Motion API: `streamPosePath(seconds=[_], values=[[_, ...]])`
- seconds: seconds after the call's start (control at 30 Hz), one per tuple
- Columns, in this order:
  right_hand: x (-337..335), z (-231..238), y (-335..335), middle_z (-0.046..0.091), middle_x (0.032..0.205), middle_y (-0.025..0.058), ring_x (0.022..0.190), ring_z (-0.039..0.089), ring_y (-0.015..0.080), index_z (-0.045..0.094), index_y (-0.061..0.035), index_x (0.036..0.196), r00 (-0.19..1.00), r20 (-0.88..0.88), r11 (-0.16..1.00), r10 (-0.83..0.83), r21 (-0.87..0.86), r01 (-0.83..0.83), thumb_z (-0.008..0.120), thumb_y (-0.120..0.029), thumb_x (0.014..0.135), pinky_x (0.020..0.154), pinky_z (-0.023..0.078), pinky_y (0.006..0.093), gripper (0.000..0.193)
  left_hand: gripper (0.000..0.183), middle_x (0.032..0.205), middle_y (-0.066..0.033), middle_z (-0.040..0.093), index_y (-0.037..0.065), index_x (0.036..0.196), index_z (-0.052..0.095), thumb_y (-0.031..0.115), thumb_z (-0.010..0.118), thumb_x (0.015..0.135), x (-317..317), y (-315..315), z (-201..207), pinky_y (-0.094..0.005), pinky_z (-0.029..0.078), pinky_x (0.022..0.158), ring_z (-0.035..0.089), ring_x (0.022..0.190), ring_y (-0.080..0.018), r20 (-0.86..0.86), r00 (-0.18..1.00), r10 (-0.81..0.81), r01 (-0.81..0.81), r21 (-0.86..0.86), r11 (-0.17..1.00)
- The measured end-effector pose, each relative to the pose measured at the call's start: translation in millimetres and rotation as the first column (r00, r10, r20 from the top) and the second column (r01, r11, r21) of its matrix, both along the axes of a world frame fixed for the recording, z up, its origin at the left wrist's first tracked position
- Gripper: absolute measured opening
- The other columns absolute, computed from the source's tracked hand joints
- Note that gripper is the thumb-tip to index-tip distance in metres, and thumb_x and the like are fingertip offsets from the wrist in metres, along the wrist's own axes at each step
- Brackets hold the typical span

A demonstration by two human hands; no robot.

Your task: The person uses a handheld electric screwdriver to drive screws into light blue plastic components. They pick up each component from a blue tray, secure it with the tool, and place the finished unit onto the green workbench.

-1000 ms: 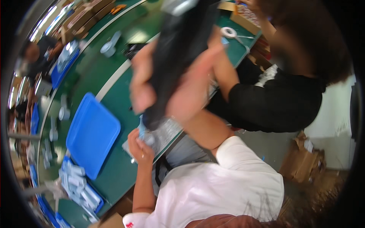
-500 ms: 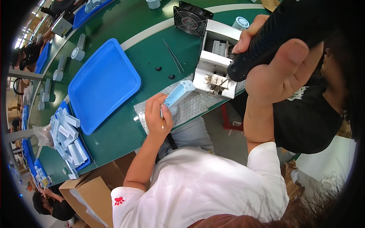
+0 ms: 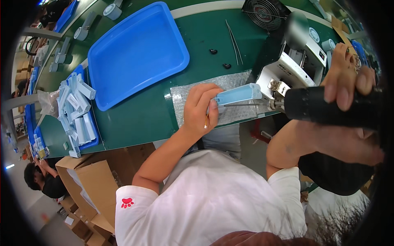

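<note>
My left hand is closed around one end of a light blue plastic housing, held above the bubble wrap. A thin wire with a small white connector hangs below its fingers. At the right, my right hand wraps round a thick black electric screwdriver, which lies nearly level. Its long thin bit points left and runs along the near side of the housing; whether its tip touches is hard to see. Just behind the bit stands a white metal screw feeder.
A large blue tray lies on the green table, left of tweezers and two small black pieces. Farther left, a blue bin holds several light blue housings. A black fan stands behind the feeder. Cardboard boxes sit below.
The screwdriver has come away from the screw feeder and swung level, its bit now beside the housing. My left hand still holds the housing, now turned more level. The view has shifted.
</note>
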State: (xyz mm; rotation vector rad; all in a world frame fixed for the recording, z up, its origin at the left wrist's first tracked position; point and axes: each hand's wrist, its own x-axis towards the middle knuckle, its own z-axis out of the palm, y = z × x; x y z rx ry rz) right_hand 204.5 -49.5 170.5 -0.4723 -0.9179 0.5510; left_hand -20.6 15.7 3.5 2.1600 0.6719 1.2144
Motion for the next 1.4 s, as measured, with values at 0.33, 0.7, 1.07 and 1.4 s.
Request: streamPosePath(seconds=[0.33,0.7,1.07,1.4], values=[[-10.9,-13.5,17.1,0.051,0.095,0.0121,0.064,0.054,0.0178,0.05,0.0011,0.12,1.0,0.025,1.0,-0.008,0.017,0.008,0.047,-0.085,0.082,0.052,0.047,0.0311,0.094,0.024,0.104,-0.0171,0.066,-0.003,0.103,0.066,0.01,0.047,0.099,2.6,2.9,-0.8,-0.0391,0.05,0.083,0.062,0.093,-0.0312,0.011,1.0,-0.013,0.012,0.013,1.0],[-31.4,-18.1,13.6,0.048,0.096,0.013,0.065,0.054,0.0164,0.044,-0.0053,0.135,0.999,-0.046,1.0,-0.025,0.011,0.025,0.048,-0.08,0.087,0.05,0.048,0.0297,0.089,0.026,0.104,-0.018,0.066,-0.003,0.103,0.065,0.012,0.045,0.101,-0.8,-0.9,-2.1,-0.0401,0.049,0.085,0.062,0.095,-0.0327,0.016,1.0,-0.009,0.009,-0.001,1.0],[-28.3,-5.8,23.5,0.058,0.097,0.0141,0.068,0.061,0.0214,0.039,0.0,0.137,0.992,0.055,0.99,-0.114,-0.081,0.118,0.05,-0.076,0.089,0.058,0.052,0.0352,0.091,0.025,0.104,-0.0211,0.064,-0.005,0.104,0.063,0.01,0.043,0.101,2.1,-6.8,4.2,-0.0409,0.049,0.087,0.062,0.097,-0.0351,-0.037,0.999,0.004,-0.005,-0.023,1.0],[40.7,38.1,-15.8,0.052,0.086,0.0138,0.069,0.051,0.0208,0.049,0.0019,0.099,0.837,0.384,0.873,-0.39,-0.137,0.469,0.031,-0.089,0.084,0.065,0.045,0.0328,0.094,0.02,0.105,-0.0203,0.065,-0.005,0.105,0.062,0.009,0.05,0.098,7.8,-4.9,1.6,-0.0399,0.049,0.086,0.063,0.096,-0.0342,-0.039,0.998,-0.043,0.042,-0.02,0.999]])
